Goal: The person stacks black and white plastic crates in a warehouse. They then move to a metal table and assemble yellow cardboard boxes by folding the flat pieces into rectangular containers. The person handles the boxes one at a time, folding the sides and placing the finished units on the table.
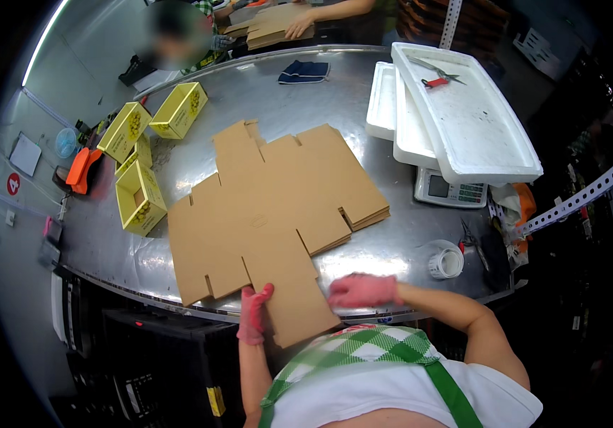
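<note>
A stack of flat brown cardboard box blanks [271, 200] with slots and flaps lies across the metal table. Its near flap juts past the front edge toward me. My left hand [253, 314], in a pink glove, is closed on the left side of that flap, thumb on top and the other fingers hidden beneath. On the opposite side, my right hand [362, 291], also in a pink glove, is beside the flap's right edge. Its fingers point left and are blurred, so I cannot make out whether they touch the cardboard.
Several yellow boxes [141, 196] stand at the left. White foam trays [477, 114] are piled at the right, with red-handled scissors [436, 78] on top and a scale [450, 189] below. A white cup [446, 261] is near right, a dark blue cloth [304, 72] far back. Co-workers are across the table [249, 93].
</note>
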Motion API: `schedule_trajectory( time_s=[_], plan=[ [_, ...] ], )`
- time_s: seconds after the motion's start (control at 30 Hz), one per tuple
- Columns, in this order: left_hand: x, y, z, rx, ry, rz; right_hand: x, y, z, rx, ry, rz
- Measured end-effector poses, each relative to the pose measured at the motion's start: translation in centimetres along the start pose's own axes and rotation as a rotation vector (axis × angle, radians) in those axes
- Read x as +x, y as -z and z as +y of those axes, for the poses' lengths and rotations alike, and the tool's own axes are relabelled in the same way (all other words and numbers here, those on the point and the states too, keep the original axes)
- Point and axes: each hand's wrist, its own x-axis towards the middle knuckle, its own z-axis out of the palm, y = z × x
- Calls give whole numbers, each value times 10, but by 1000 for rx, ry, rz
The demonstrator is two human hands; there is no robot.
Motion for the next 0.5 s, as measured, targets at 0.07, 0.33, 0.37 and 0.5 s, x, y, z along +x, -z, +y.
schedule_trajectory(
  time_s=[0.07,0.33,0.37,0.5],
  plan=[
    [-2,-15,-1,5,-16,-48,-12,31,17,-157,-110,282],
    [12,-33,0,145,128,26,-35,115,77,-968,-575,968],
    [13,-37,0,136,109,17,-35,122,86,-1025,-544,937],
    [27,-28,-10,64,102,-95,-18,143,226,-352,56,1159]
  ],
)
